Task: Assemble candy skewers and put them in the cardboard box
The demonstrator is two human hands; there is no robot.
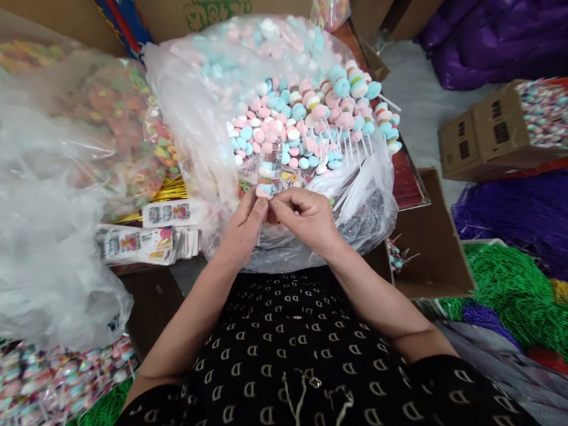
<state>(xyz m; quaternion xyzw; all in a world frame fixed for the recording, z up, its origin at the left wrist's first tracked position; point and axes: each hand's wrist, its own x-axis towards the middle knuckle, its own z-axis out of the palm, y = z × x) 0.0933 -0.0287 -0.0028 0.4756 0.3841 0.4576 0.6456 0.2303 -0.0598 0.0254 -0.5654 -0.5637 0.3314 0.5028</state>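
A clear plastic bag (188,108) heaped with pastel candy lollipops (295,121) lies just ahead of the person. The left hand (240,230) and right hand (307,221) close in a pinch, gripping a small pink-and-blue candy (264,190) between them, over the bag.

Off to the right, a cardboard carton (487,133) sits packed with wrapped lollipops (550,113) — purple bead necklaces (527,230) just below, green bead necklaces (504,312) heaped nearer.

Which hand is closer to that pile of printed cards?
The left hand is nearer, just to the right of the printed cards as the person faces them. The right hand is farther off, beyond the left hand from the cards.
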